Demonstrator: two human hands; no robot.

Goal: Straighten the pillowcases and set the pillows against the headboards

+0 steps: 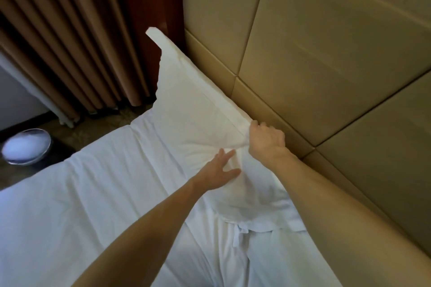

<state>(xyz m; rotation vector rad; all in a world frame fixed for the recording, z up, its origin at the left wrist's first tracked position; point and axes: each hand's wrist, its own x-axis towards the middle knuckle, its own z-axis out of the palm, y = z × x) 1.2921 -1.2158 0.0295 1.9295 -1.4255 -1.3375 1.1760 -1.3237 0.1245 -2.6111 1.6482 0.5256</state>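
The white pillow [198, 112] lies on the bed [88, 193], its right long edge against the padded headboard [326, 53]; the right grip [265, 140], fingers curled, pinches the edge of the pillowcase [224, 107] at the pillow's near right corner; the left grip [219, 170], fingers straight, presses flat on the pillow just beside it; a brown curtain [70, 42] hangs far left.

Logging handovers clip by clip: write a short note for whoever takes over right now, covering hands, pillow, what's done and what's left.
Left hand: open, fingers flat on the pillow.
Right hand: grips the pillowcase edge beside the headboard.
Pillow: lies on the bed sheet, long side against the headboard.
Done: this pillow is at the headboard.
Left: smooth the creases around the hands, then let go. No other pillow is in view.
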